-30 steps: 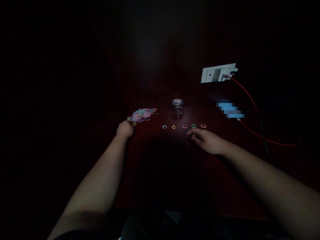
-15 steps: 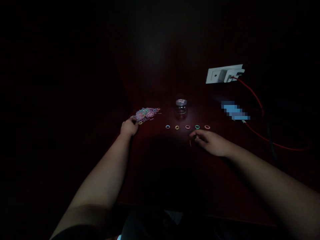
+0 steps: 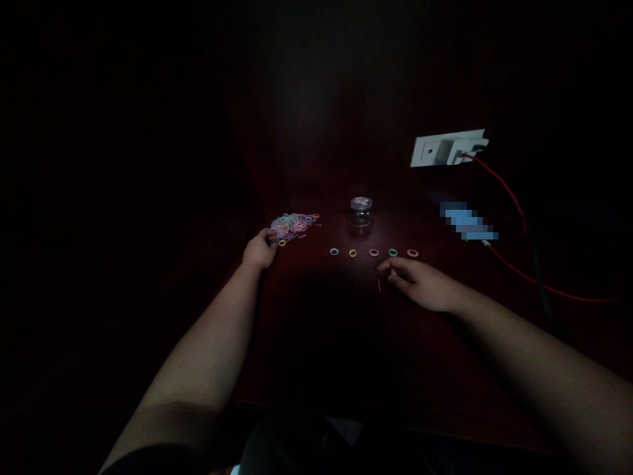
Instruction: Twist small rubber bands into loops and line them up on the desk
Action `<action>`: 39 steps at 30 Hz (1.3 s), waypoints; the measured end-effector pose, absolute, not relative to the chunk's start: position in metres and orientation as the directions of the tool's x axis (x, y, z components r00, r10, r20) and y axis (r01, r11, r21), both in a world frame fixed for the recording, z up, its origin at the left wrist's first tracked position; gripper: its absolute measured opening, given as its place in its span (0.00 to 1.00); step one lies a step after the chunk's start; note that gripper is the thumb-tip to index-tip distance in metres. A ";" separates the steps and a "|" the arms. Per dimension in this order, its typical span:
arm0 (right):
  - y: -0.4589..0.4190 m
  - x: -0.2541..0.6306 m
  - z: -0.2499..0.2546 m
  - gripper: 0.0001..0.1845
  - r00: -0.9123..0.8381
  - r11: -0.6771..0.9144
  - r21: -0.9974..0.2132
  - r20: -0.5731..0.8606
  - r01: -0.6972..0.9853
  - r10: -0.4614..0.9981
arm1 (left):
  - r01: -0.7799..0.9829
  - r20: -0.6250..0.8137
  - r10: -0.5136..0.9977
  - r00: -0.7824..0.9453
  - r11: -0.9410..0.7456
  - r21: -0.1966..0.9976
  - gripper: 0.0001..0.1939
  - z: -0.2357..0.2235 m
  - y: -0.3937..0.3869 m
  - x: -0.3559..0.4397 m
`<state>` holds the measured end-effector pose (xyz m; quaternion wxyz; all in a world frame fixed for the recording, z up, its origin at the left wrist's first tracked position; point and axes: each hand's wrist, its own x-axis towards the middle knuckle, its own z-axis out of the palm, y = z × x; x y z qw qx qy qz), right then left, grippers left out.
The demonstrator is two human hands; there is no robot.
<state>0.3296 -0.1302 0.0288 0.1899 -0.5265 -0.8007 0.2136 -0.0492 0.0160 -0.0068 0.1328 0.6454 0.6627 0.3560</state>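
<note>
Five rings [image 3: 374, 256] front a jar [image 3: 361, 212], right grip [image 3: 413, 280] slightly parted, left grip [image 3: 260, 251] unclear.

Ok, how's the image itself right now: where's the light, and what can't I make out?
Head view: dim light catches the jar and loop pile; head view: deep shadow covers the near table between the forearms; head view: the blue patch is pixelated, hiding detail; head view: the left hand's fingertips are too dim to read.
</note>
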 end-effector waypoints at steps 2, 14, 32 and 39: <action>-0.131 0.329 0.029 0.16 -0.382 0.359 -0.547 0.077 0.756 0.921 | 0.751 0.308 0.946 -0.100 -0.132 0.647 0.17 -0.009 0.018 -0.050; -0.130 0.330 0.028 0.16 -0.379 0.363 -0.541 0.086 0.759 0.921 | 0.777 0.385 0.916 -0.112 -0.161 0.608 0.17 -0.012 0.021 -0.053; -0.126 0.334 0.021 0.16 -0.383 0.383 -0.538 0.118 0.751 0.916 | 0.897 0.356 0.933 0.042 -0.193 0.398 0.26 -0.007 0.019 -0.041; -0.127 0.334 0.021 0.16 -0.385 0.383 -0.528 0.112 0.758 0.916 | 0.757 0.409 0.910 -0.061 -0.225 0.614 0.18 -0.004 0.014 -0.040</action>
